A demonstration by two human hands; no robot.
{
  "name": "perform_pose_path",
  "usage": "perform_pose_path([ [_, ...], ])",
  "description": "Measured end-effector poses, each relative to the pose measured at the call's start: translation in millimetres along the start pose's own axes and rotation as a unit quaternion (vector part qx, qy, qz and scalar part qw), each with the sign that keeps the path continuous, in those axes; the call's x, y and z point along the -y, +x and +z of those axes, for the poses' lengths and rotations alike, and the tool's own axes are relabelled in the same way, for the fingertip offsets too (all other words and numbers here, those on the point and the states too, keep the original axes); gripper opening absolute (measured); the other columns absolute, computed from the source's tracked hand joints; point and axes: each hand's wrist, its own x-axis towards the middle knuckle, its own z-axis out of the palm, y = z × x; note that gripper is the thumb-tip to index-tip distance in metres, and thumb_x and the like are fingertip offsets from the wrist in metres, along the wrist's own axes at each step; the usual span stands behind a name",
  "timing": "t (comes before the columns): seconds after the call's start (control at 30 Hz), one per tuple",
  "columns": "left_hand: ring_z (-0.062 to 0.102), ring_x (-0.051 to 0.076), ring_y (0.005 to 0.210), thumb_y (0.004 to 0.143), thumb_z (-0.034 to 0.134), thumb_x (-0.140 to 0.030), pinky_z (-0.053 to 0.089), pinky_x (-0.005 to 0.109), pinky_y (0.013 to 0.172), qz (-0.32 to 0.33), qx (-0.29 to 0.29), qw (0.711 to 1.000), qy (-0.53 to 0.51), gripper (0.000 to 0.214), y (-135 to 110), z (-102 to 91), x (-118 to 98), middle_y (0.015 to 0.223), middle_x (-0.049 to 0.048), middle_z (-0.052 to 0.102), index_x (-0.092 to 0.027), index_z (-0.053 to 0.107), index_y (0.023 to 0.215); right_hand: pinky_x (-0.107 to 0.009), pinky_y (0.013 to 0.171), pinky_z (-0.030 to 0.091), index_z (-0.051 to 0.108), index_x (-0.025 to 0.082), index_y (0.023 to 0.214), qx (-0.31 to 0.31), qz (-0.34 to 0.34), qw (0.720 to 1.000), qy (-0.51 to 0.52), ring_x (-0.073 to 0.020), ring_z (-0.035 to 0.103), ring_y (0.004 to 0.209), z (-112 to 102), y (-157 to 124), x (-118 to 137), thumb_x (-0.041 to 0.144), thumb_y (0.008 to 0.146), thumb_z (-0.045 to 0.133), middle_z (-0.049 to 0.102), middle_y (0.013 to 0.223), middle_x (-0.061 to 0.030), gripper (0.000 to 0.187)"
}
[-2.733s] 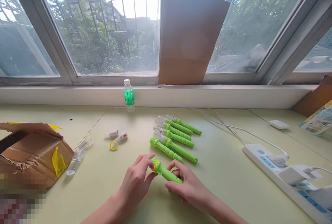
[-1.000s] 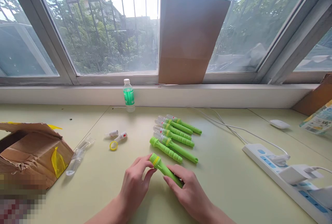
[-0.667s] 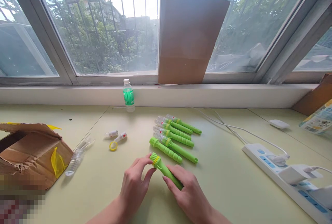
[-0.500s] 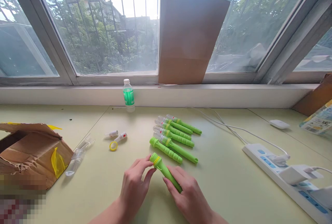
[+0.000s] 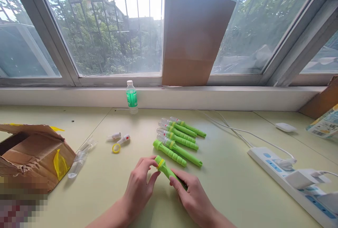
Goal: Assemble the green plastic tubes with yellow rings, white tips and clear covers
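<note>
My right hand (image 5: pixel 194 192) is wrapped round the lower part of a green plastic tube handle (image 5: pixel 167 172), tilted with its threaded end up and to the left. At that threaded neck, the fingertips of my left hand (image 5: pixel 139 182) pinch a yellow ring (image 5: pixel 160 165) seated round it. Just beyond lies a bare green ribbed handle (image 5: pixel 170 153) with no clear cap. Behind it several green handles with clear caps (image 5: pixel 182 150) lie side by side. Left of these are a loose yellow ring (image 5: pixel 116 148) and two small white-and-clear pieces (image 5: pixel 124 139), one with a red dot.
An open cardboard box (image 5: pixel 39 154) stands at the left, with stacked clear plastic caps (image 5: pixel 80 159) beside it. A green-labelled bottle (image 5: pixel 131 97) is near the sill. On the right lie a white power strip (image 5: pixel 280 180) with plugs and cables, and a white device (image 5: pixel 286 127).
My right thumb has shifted up along the green handle. My left fingers have moved slightly over the yellow ring at its neck. The other things stay in place.
</note>
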Motion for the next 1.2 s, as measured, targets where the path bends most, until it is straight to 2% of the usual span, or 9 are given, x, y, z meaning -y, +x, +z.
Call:
perform_pose_path([
  [0.13, 0.060, 0.018, 0.101, 0.085, 0.052, -0.007, 0.054, 0.034, 0.081, 0.041, -0.011, 0.999, 0.014, 0.018, 2.6, -3.6, -2.8, 0.107, 0.0049, 0.063, -0.022, 0.052, 0.095, -0.023, 0.046, 0.030, 0.058, 0.016, 0.075, 0.043, 0.063, 0.994, 0.083, -0.0096, 0.041, 0.047, -0.7, 0.8, -5.7, 0.046, 0.095, 0.036, 0.042, 0.055, 0.0042, 0.042],
  [0.3, 0.059, 0.019, 0.101, 0.082, 0.058, -0.008, 0.054, 0.034, 0.080, 0.055, -0.003, 0.998, 0.018, 0.021, 3.3, -5.4, -5.3, 0.108, 0.0056, 0.062, -0.022, 0.051, 0.096, -0.019, 0.039, 0.032, 0.052, 0.019, 0.107, 0.062, 0.121, 0.975, 0.175, -0.0070, 0.039, 0.044, -4.5, 2.6, -2.3, 0.044, 0.087, 0.054, 0.053, 0.067, 0.0041, 0.032],
  [0.43, 0.059, 0.019, 0.102, 0.082, 0.057, -0.006, 0.054, 0.035, 0.080, 0.057, -0.003, 0.998, 0.023, 0.021, 2.2, -4.4, -2.9, 0.108, 0.0060, 0.062, -0.022, 0.051, 0.095, -0.018, 0.037, 0.033, 0.052, 0.019, 0.107, 0.067, 0.133, 0.971, 0.186, -0.0054, 0.037, 0.041, -4.0, 3.8, -2.2, 0.042, 0.086, 0.057, 0.058, 0.073, 0.0026, 0.032],
  [0.5, 0.059, 0.019, 0.102, 0.084, 0.054, -0.007, 0.054, 0.035, 0.081, 0.062, -0.008, 0.998, 0.029, 0.019, 2.3, -4.5, -2.6, 0.108, 0.0063, 0.062, -0.022, 0.051, 0.095, -0.019, 0.040, 0.035, 0.054, 0.018, 0.106, 0.066, 0.121, 0.974, 0.180, -0.0053, 0.040, 0.042, -3.9, 4.7, -3.3, 0.044, 0.088, 0.053, 0.060, 0.077, 0.0009, 0.031],
  [0.67, 0.058, 0.023, 0.108, 0.081, 0.063, -0.015, 0.054, 0.039, 0.084, 0.068, 0.013, 0.997, 0.034, 0.023, 5.0, -6.8, -4.4, 0.115, 0.0097, 0.061, -0.021, 0.050, 0.098, -0.019, 0.047, 0.035, 0.058, 0.015, 0.079, 0.071, 0.066, 0.983, 0.158, -0.0074, 0.047, 0.053, -6.3, 5.1, -1.4, 0.046, 0.094, 0.042, 0.057, 0.075, -0.0006, 0.038],
  [0.8, 0.061, 0.022, 0.106, 0.081, 0.059, -0.009, 0.055, 0.038, 0.081, 0.087, -0.002, 0.995, 0.044, 0.020, 5.4, -6.9, -4.3, 0.115, 0.0098, 0.063, -0.021, 0.051, 0.093, -0.018, 0.041, 0.033, 0.057, 0.017, 0.090, 0.087, 0.091, 0.977, 0.171, -0.0059, 0.038, 0.046, -9.0, 4.1, 2.5, 0.046, 0.091, 0.047, 0.054, 0.070, 0.0020, 0.031],
  [0.93, 0.062, 0.021, 0.104, 0.082, 0.056, -0.005, 0.056, 0.035, 0.081, 0.111, -0.033, 0.992, 0.052, 0.019, 4.3, -5.5, -3.5, 0.115, 0.0100, 0.064, -0.021, 0.051, 0.092, -0.016, 0.034, 0.032, 0.051, 0.019, 0.101, 0.086, 0.121, 0.971, 0.189, -0.0077, 0.040, 0.049, -11.3, 4.3, 4.3, 0.042, 0.082, 0.062, 0.055, 0.074, 0.0020, 0.032],
  [1.07, 0.061, 0.021, 0.105, 0.082, 0.058, -0.008, 0.056, 0.035, 0.082, 0.105, -0.020, 0.993, 0.052, 0.019, 4.5, -5.7, -4.2, 0.115, 0.0100, 0.064, -0.021, 0.052, 0.094, -0.018, 0.043, 0.038, 0.057, 0.017, 0.091, 0.081, 0.085, 0.978, 0.173, -0.0079, 0.043, 0.052, -10.8, 5.2, 3.4, 0.042, 0.087, 0.054, 0.056, 0.076, 0.0004, 0.026],
  [1.2, 0.061, 0.021, 0.106, 0.081, 0.060, -0.010, 0.056, 0.035, 0.082, 0.101, -0.012, 0.993, 0.057, 0.017, 4.1, -5.6, -5.3, 0.117, 0.0105, 0.064, -0.020, 0.050, 0.091, -0.021, 0.051, 0.039, 0.060, 0.015, 0.085, 0.092, 0.056, 0.983, 0.148, -0.0078, 0.047, 0.054, -9.6, 5.8, 2.3, 0.044, 0.093, 0.044, 0.059, 0.079, -0.0009, 0.034],
])
